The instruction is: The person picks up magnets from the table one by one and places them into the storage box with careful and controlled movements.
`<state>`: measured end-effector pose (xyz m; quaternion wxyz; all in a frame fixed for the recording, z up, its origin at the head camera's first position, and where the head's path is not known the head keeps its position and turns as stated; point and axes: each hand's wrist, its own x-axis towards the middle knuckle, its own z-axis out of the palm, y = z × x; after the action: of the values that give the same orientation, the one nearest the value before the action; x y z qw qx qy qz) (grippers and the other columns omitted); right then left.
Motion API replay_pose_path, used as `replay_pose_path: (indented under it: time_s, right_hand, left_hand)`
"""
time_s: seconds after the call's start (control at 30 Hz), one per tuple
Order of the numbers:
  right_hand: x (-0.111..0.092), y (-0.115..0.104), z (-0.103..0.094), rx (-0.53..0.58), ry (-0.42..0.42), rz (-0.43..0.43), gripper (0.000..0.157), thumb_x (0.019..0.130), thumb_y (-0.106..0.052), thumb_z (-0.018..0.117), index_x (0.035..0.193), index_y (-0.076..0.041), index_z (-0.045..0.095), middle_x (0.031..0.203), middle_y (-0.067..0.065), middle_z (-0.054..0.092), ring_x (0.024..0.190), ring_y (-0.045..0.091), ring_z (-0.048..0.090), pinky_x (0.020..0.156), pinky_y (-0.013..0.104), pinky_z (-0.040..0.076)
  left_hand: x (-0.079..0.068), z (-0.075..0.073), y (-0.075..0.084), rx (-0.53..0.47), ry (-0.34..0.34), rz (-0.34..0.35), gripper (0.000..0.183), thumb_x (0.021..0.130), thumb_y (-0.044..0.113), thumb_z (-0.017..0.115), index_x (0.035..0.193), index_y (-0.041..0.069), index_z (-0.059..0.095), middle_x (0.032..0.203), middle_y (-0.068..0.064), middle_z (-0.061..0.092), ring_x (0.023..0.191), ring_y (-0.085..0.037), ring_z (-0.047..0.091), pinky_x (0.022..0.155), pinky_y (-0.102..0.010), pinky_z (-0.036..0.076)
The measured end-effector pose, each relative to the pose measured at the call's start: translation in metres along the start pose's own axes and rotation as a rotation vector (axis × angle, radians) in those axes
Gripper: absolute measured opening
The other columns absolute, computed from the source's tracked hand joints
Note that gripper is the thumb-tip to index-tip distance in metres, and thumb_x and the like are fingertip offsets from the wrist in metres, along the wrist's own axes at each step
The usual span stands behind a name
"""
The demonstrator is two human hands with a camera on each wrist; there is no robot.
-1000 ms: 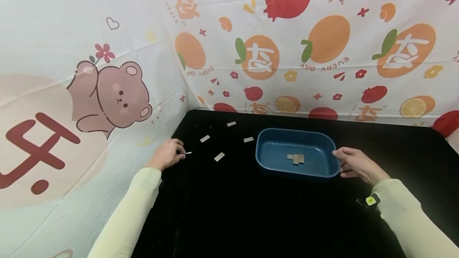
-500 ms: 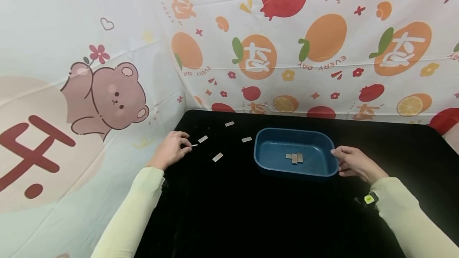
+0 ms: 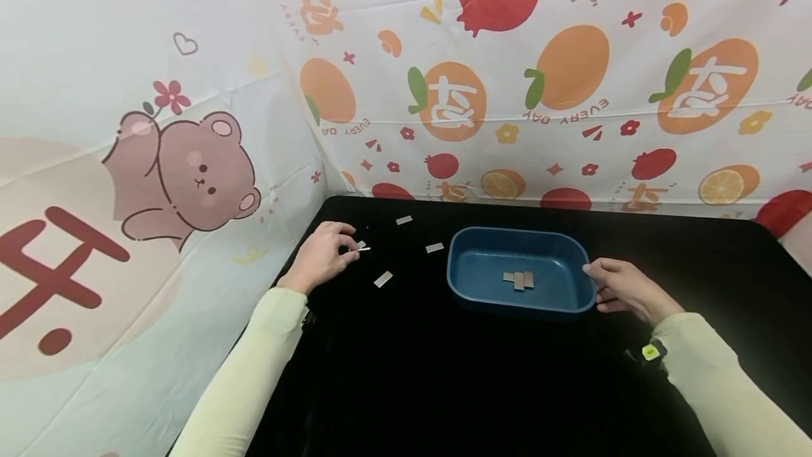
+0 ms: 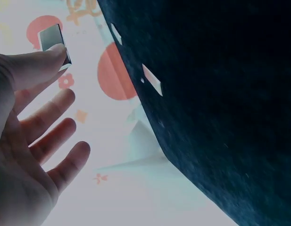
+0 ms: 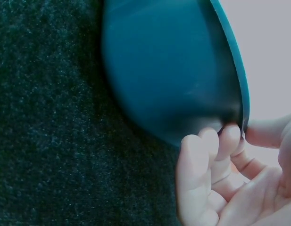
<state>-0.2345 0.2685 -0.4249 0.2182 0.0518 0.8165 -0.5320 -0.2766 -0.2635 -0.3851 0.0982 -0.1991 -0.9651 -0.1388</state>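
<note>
My left hand (image 3: 322,254) is over the left part of the black table, pinching a small flat silvery metal rectangle (image 4: 52,36) between thumb and forefinger. In the left wrist view its other fingers are spread and loosely bent. Just behind those fingertips lies another metal rectangle (image 3: 361,245), partly hidden by the hand. On the right, my right hand (image 3: 628,289) grips the short end of a blue plastic bin (image 3: 482,272), thumb at the rim and fingers against the outer wall. Several metal rectangles (image 3: 519,281) lie close together inside the bin.
Between my left hand and the bin are more loose metal rectangles: one towards the back (image 3: 404,220), one beside the bin (image 3: 434,247), one nearer (image 3: 383,278). Printed cloth (image 3: 507,90) hangs behind the black table (image 3: 444,372) and along its left side.
My left hand has moved right and slightly away from me, carrying the pinched metal rectangle past the table's left edge. My right hand and the bin hold their place; the view shifts slightly.
</note>
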Motion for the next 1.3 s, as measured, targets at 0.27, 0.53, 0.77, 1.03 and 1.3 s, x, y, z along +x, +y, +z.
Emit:
replay_pose_path:
  time_s: [0.27,0.53,0.77,1.03,1.3]
  right_hand:
    - [0.000,0.000,-0.001,-0.012,0.003,0.009,0.038,0.093,-0.046,0.044,0.100,-0.009,0.053,0.077,0.002,0.056,0.070,0.016,0.060,0.068,0.032,0.055]
    - [0.000,-0.001,0.001,-0.016,0.008,0.007,0.042,0.092,-0.048,0.045,0.102,-0.009,0.053,0.078,0.003,0.056,0.070,0.016,0.060,0.069,0.032,0.055]
    - [-0.001,-0.002,0.001,-0.013,0.003,-0.005,0.040,0.092,-0.046,0.045,0.103,-0.008,0.052,0.077,0.002,0.056,0.070,0.016,0.060,0.068,0.031,0.055]
    - [-0.001,-0.002,0.001,-0.012,0.003,-0.002,0.042,0.091,-0.048,0.046,0.103,-0.008,0.052,0.077,0.002,0.056,0.071,0.016,0.060,0.069,0.031,0.055]
    - [-0.001,-0.001,0.000,-0.004,-0.003,-0.004,0.039,0.092,-0.047,0.046,0.100,-0.009,0.053,0.076,0.002,0.056,0.070,0.016,0.060,0.069,0.032,0.055]
  left_hand:
    - [0.019,0.008,0.020,-0.042,-0.011,0.030,0.011,0.083,0.025,0.065,0.084,0.018,0.073,0.122,-0.004,0.058,0.121,-0.023,0.043,0.101,-0.043,0.036]
    - [0.030,0.012,0.037,-0.068,-0.020,0.070,0.010,0.083,0.025,0.066,0.085,0.018,0.072,0.122,-0.003,0.057,0.121,-0.023,0.042,0.103,-0.042,0.036]
    - [0.039,0.011,0.051,-0.074,-0.017,0.100,0.009,0.082,0.025,0.066,0.085,0.019,0.073,0.122,0.000,0.057,0.121,-0.022,0.043,0.103,-0.040,0.036]
    - [0.048,0.009,0.074,-0.068,-0.046,0.129,0.010,0.083,0.027,0.065,0.085,0.020,0.072,0.122,0.002,0.057,0.121,-0.018,0.042,0.103,-0.039,0.036]
    - [0.059,0.013,0.095,-0.019,-0.044,0.188,0.013,0.084,0.028,0.064,0.088,0.020,0.073,0.120,0.002,0.058,0.119,-0.017,0.044,0.100,-0.037,0.039]
